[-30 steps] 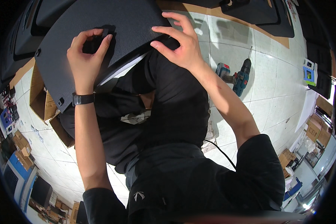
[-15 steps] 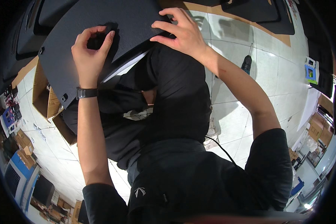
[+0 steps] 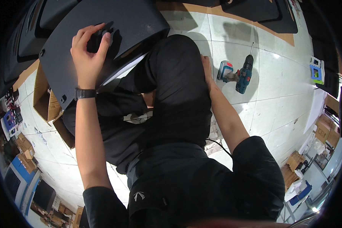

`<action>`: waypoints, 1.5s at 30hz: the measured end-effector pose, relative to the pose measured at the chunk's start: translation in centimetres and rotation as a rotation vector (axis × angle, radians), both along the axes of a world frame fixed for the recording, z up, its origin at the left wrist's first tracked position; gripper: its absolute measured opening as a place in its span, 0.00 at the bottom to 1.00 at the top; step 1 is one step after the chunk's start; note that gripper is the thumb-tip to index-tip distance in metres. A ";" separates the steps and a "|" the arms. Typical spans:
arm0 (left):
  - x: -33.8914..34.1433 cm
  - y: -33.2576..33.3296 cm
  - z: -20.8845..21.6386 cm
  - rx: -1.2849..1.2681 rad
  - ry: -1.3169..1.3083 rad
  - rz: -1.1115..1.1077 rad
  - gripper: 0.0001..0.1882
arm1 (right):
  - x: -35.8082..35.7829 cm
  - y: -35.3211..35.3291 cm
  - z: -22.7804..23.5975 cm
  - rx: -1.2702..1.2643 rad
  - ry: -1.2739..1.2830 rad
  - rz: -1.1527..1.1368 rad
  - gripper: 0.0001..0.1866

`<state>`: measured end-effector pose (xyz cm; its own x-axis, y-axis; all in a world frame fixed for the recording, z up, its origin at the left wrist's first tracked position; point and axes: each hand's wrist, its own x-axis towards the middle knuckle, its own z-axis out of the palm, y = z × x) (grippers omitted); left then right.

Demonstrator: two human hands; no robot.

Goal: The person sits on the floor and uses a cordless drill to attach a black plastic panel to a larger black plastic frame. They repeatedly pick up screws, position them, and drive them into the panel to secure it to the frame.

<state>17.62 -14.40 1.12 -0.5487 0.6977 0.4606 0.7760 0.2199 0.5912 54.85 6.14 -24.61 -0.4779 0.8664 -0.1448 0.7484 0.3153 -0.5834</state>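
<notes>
A large black textured cabinet lies tilted in front of me, against my legs. My left hand, with a black wristband, rests over its top face. Thumb and forefinger curve toward each other round a small dark piece, too dark against the black face to make out. My right hand is down beside my bent right knee, and its fingers are mostly hidden by the leg. On the tiles to the right of it lies a teal and black cordless drill with a long bit.
Black cabinets stand at the left. An open cardboard box sits beside my left arm. Flat cardboard with black pieces on it is at the far right. A black cable runs by my right hip.
My right hand has left the cabinet's edge and dropped to beside my right knee. The drill now shows in full. My left hand has shifted slightly left, keeping its curled shape.
</notes>
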 end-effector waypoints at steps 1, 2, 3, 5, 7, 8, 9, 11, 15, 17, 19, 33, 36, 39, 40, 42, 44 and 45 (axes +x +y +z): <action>0.3 0.0 0.3 0.005 0.048 0.012 0.14 | 0.2 -0.2 -0.7 -0.015 0.034 0.007 0.17; 0.7 0.1 0.6 0.012 0.095 0.019 0.14 | 0.2 -0.5 -1.4 -0.028 0.067 0.009 0.17; 1.1 0.3 1.0 0.020 0.143 0.026 0.14 | 0.2 -0.5 -1.9 -0.041 0.102 0.010 0.18; 2.4 0.0 1.2 -0.034 0.302 -0.061 0.16 | -0.4 0.2 -1.9 -0.112 0.061 0.007 0.17; 5.7 0.6 1.1 -0.129 0.274 -0.143 0.16 | -1.0 0.8 -1.5 -0.146 0.034 0.044 0.17; 7.7 1.4 1.0 -0.186 0.218 -0.146 0.17 | -1.1 1.2 -1.6 -0.148 0.030 0.083 0.16; 8.9 2.3 0.4 -0.207 0.203 -0.093 0.19 | -1.2 1.6 -1.8 -0.147 0.027 0.123 0.16; 9.5 3.4 0.2 -0.257 0.281 -0.011 0.20 | -1.1 1.9 -2.6 -0.024 0.147 0.191 0.14; 8.9 4.7 -0.9 -0.251 0.348 0.031 0.20 | -0.7 2.6 -5.2 0.315 -0.018 0.405 0.11; 8.7 4.7 -2.0 -0.192 0.354 0.044 0.19 | -0.6 3.1 -5.3 0.319 0.062 0.409 0.09; 8.4 4.7 -2.5 -0.166 0.360 0.056 0.18 | -1.3 3.3 -4.4 0.216 0.198 0.281 0.07; 8.9 4.6 -2.4 -0.125 0.282 0.106 0.24 | -3.0 4.0 -1.6 -0.076 0.349 -0.220 0.15; 9.2 4.8 -1.5 -0.136 0.290 0.092 0.20 | -0.1 1.2 -3.9 0.090 0.141 -0.157 0.15; 9.3 4.5 -0.8 -0.163 0.291 0.018 0.15 | 2.2 -0.1 -4.8 0.149 0.219 -0.234 0.12; 9.1 4.1 -1.0 -0.099 0.210 -0.035 0.13 | 2.8 0.1 -5.1 0.169 0.174 -0.198 0.12; 8.2 2.9 -1.8 0.030 0.048 -0.145 0.11 | 3.9 0.6 -5.4 0.210 0.086 -0.132 0.11; 7.9 2.8 -2.0 0.088 0.016 -0.139 0.10 | 4.5 0.8 -5.6 0.205 0.125 -0.118 0.10; 7.9 3.1 -1.7 0.085 0.005 -0.106 0.10 | 4.6 0.9 -5.7 0.204 0.143 -0.110 0.10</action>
<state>25.54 -11.30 -0.59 -0.4716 0.7102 0.5227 0.7951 0.0862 0.6003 59.48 7.02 -30.26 -0.3823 0.9186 0.1001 0.6991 0.3583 -0.6188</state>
